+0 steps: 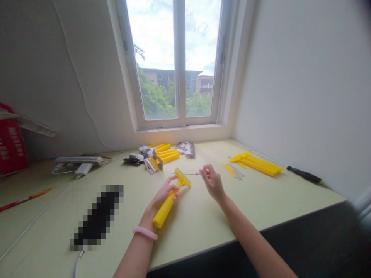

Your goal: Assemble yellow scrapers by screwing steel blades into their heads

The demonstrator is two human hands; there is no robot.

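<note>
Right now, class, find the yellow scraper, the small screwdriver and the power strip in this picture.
Yellow scraper (165, 210), head view, on its handle.
Small screwdriver (198, 173), head view, on its red grip.
Power strip (78, 159), head view, on its top face.

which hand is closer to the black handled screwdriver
Right. The right hand, pinching a thin red-handled screwdriver, sits left of the black-handled screwdriver across the desk; the left hand, holding a yellow scraper, lies farther left.
</note>
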